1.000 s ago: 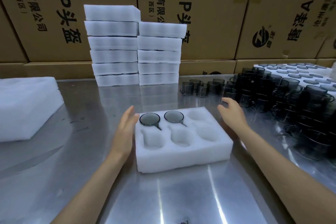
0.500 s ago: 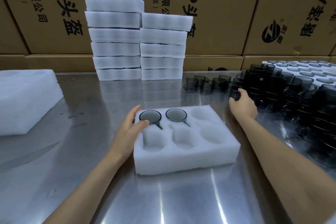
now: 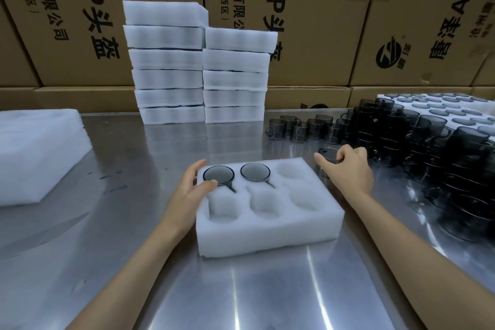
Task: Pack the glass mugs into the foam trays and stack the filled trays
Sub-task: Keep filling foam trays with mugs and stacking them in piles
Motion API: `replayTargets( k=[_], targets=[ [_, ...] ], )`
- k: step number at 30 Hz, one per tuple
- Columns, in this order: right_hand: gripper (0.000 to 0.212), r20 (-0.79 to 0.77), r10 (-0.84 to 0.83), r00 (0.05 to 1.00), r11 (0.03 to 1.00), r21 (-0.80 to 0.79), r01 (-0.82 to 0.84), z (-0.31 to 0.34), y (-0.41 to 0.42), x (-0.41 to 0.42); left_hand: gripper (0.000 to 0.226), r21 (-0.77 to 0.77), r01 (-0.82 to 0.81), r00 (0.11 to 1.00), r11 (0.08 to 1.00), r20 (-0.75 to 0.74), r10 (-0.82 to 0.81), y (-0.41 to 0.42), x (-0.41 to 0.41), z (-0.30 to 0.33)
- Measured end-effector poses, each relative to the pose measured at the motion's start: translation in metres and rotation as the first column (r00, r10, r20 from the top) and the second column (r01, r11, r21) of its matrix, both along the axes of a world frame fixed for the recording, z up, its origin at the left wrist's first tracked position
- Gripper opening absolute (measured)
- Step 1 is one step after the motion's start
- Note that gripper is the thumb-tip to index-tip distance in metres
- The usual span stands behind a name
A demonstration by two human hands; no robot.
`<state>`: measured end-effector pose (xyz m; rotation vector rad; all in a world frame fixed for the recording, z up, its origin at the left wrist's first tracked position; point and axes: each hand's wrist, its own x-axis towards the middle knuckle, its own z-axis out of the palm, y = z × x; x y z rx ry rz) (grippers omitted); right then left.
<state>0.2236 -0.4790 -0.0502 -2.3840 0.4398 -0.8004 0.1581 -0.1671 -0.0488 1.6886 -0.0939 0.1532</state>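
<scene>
A soft white foam tray [image 3: 267, 225] with six rounded pockets lay on the brushed steel tabletop [image 3: 134, 262]. Two smoky glass mugs [image 3: 218, 175] sat in its far-left and far-middle pockets. The left hand [image 3: 188, 190] rested on the tray's left edge, fingers straight, thumb touching the far-left mug's rim. The right hand [image 3: 348, 169] curled round a loose mug [image 3: 328, 159] just right of the tray. Far behind, brown cartons [image 3: 321, 21] bore "0-P" and Chinese characters.
</scene>
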Motion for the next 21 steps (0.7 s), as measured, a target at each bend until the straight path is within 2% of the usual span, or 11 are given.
replayTargets(
  k=[3, 5, 7, 9, 11, 13, 15, 17, 21],
  targets=[
    [0.020, -0.010, 0.122, 0.993, 0.989, 0.082, -0.121, -0.002, -0.001, -0.010, 0.045, 0.000, 0.005, 1.000, 1.000, -0.001, -0.005, 0.001, -0.001, -0.001],
    [0.003, 0.023, 0.170, 0.985, 0.977, 0.129, -0.171, -0.002, -0.002, -0.015, 0.051, 0.005, 0.022, 1.000, 1.000, -0.007, -0.022, 0.001, -0.002, 0.000],
    [0.014, 0.110, 0.158, 0.981, 0.965, 0.195, -0.177, -0.001, -0.002, -0.020, 0.065, 0.004, 0.038, 0.999, 0.999, -0.022, -0.038, 0.002, -0.004, 0.001],
    [0.015, 0.169, 0.085, 0.982, 0.970, 0.212, -0.120, 0.001, -0.001, -0.024, 0.072, -0.004, 0.036, 0.999, 0.999, -0.033, -0.036, 0.002, -0.005, 0.002],
    [0.016, 0.147, 0.023, 0.989, 0.988, 0.150, -0.045, 0.002, 0.002, -0.026, 0.073, -0.002, 0.038, 0.999, 0.999, -0.026, -0.038, 0.002, -0.007, 0.003],
    [0.026, 0.087, -0.005, 0.996, 0.999, 0.042, 0.001, 0.001, 0.003, -0.027, 0.068, -0.002, 0.046, 0.999, 0.999, -0.019, -0.046, 0.001, -0.007, 0.002],
    [0.028, 0.059, 0.019, 0.998, 1.000, -0.026, -0.017, 0.001, 0.005, -0.025, 0.064, -0.003, 0.051, 0.999, 0.999, -0.015, -0.051, 0.002, -0.007, 0.002],
    [0.023, 0.061, 0.071, 0.996, 0.997, -0.047, -0.069, 0.000, 0.005, -0.024, 0.071, 0.000, 0.051, 0.998, 0.999, -0.026, -0.051, 0.002, -0.007, 0.002],
    [0.021, 0.068, 0.120, 0.990, 0.992, 0.022, -0.121, 0.000, 0.001, -0.027, 0.074, 0.013, 0.044, 0.998, 0.999, -0.036, -0.043, 0.002, -0.007, 0.002]
  ],
)
